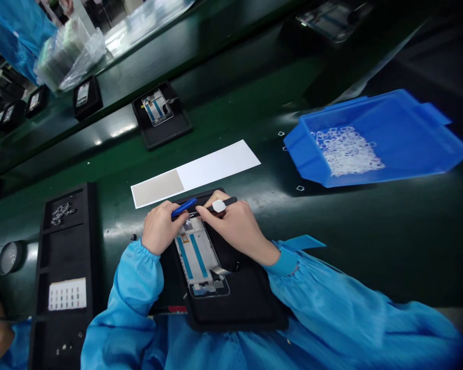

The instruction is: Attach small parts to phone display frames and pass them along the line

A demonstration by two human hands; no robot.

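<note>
A phone frame with two blue strips lies on a black foam pad in front of me. My left hand is closed around a blue pen-like tool at the frame's top edge. In my right hand are dark tweezers with a white piece wrapped round them. Their tips point at the top of the frame, close to my left thumb, and I cannot make out whether they grip a part. A loose ribbon-like tab sticks out at the frame's lower right.
A blue bin of small white rings stands at the right. Beyond the pad lies a white-and-grey strip. A black compartment tray with small parts is at the left. Another phone frame rests farther back. A co-worker's sleeve shows top left.
</note>
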